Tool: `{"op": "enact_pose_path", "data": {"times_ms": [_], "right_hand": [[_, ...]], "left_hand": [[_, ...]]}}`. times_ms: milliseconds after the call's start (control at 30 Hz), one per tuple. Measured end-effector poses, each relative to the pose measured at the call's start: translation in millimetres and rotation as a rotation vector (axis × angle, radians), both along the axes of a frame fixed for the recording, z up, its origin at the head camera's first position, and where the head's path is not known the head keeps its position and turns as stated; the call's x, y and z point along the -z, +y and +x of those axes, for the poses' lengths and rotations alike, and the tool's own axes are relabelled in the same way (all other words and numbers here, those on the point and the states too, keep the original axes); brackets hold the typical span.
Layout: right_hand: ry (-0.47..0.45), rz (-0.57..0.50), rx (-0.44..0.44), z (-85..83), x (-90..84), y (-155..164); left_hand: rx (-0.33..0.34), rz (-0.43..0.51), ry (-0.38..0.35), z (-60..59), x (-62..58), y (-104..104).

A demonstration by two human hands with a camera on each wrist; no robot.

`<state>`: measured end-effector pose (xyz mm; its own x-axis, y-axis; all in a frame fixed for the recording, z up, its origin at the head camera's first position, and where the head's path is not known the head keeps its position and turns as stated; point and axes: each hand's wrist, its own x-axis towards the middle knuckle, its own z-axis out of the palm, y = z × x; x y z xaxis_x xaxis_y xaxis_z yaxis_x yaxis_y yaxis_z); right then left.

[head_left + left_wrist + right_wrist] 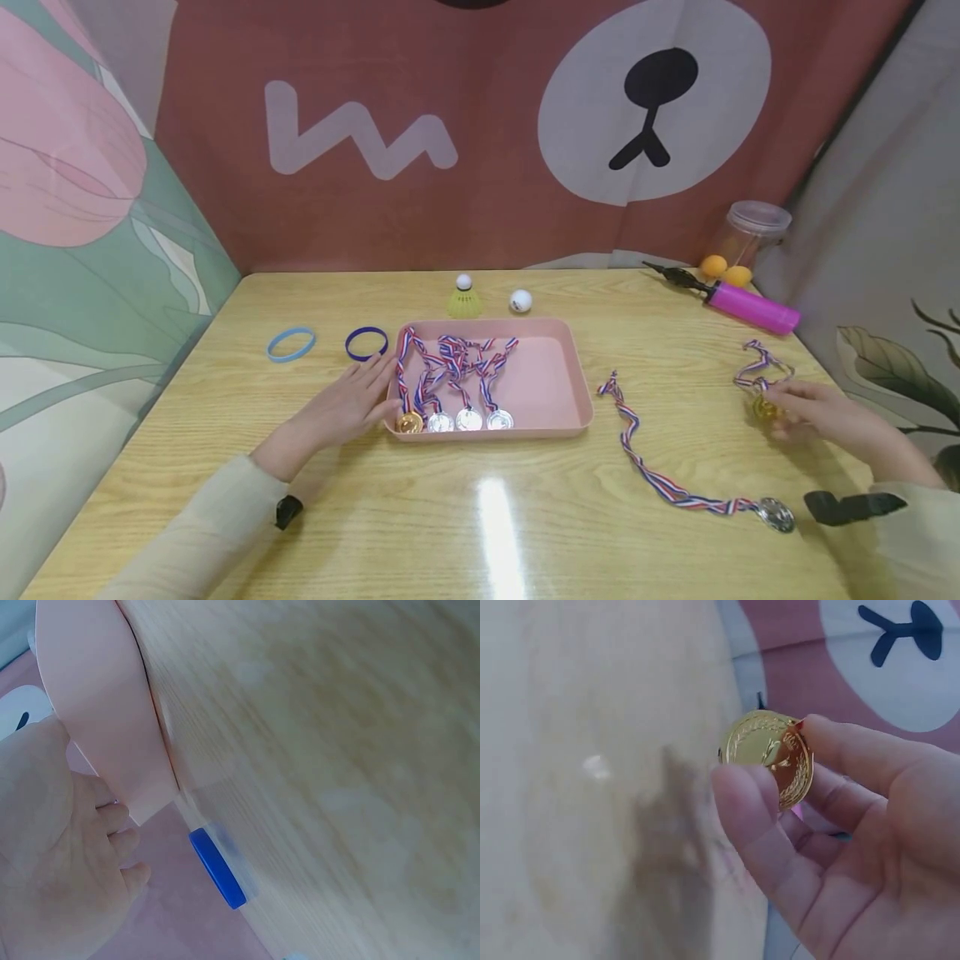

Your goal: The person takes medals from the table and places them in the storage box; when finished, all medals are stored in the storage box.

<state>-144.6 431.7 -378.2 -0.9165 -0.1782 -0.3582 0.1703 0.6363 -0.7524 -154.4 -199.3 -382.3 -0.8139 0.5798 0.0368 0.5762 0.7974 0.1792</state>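
Note:
My left hand [341,410], fingers extended, rests against the left rim of a pink tray [546,379]. Inside the tray, a gold medal [409,422] and several silver medals [468,418] line the front edge, their striped ribbons [453,358] bunched behind them. At the right side of the table, my right hand [832,421] pinches another gold medal [757,742] between thumb and fingers. Its red, white and blue ribbon [761,360] trails away behind it. Between tray and right hand, a silver medal [775,515] lies on the table with its ribbon [656,479] stretched out.
Left of the tray lie a light blue wristband [291,344] and a dark blue one [367,342]. Behind it are a yellow shuttlecock [464,300] and a white ball [521,301]. A pink hand pump [753,308], orange balls [713,266] and a clear jar [753,229] occupy the back right corner.

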Motion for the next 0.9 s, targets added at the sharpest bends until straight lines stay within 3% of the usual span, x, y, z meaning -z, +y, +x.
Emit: {"op": "enact_pose_path", "data": {"times_ms": [133,300,533,900], "right_hand": [[0.063,-0.004,0.016,-4.2,-13.0,-7.4],[0.129,-0.044,0.101,-9.6,-31.5,-20.1],[0.200,0.013,0.107,-14.3,-65.1,-44.5],[0.355,-0.049,0.130,-20.4,-110.7,-95.5]], "left_hand": [[-0.002,-0.002,-0.003,0.2,-0.2,-0.1],[-0.004,0.000,-0.010,0.9,-1.0,0.1],[0.000,-0.001,-0.004,1.2,-1.9,0.2],[-0.005,0.001,-0.011,1.3,-1.3,-0.5]]}}
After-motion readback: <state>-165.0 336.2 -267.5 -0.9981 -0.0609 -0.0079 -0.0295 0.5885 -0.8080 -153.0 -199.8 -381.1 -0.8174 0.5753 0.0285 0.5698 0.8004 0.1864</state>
